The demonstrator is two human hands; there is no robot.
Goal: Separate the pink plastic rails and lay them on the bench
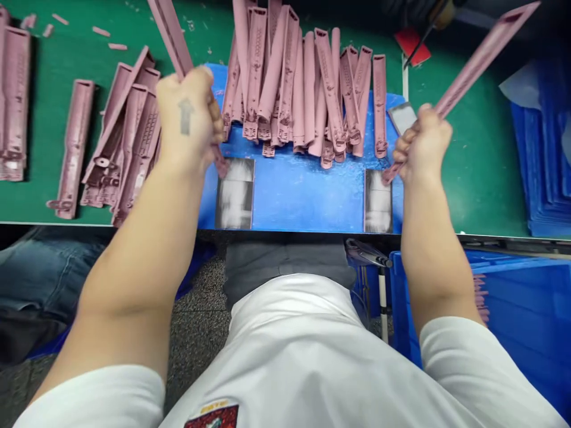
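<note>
My left hand (190, 116) is wrapped round a long pink plastic housing (172, 35), whose upper part slants up to the left. Its lower end comes out below my fingers, over a grey-white patch (235, 196) on the blue sheet. My right hand (424, 142) grips another long pink plastic housing (488, 59), tilted up to the right. That one's lower tip is at the top of a second grey-white patch (378, 205). Between my hands, a heap of similar pink housings (297, 89) lies on the blue sheet (307, 196).
More pink housings (125, 131) lie on the green table (44, 107) at left, among small pink scraps. Stacked blue sheets (542, 148) stand at the right edge. A blue crate (521, 303) is below the table at right. Someone's jeans-clad leg (44, 273) shows at lower left.
</note>
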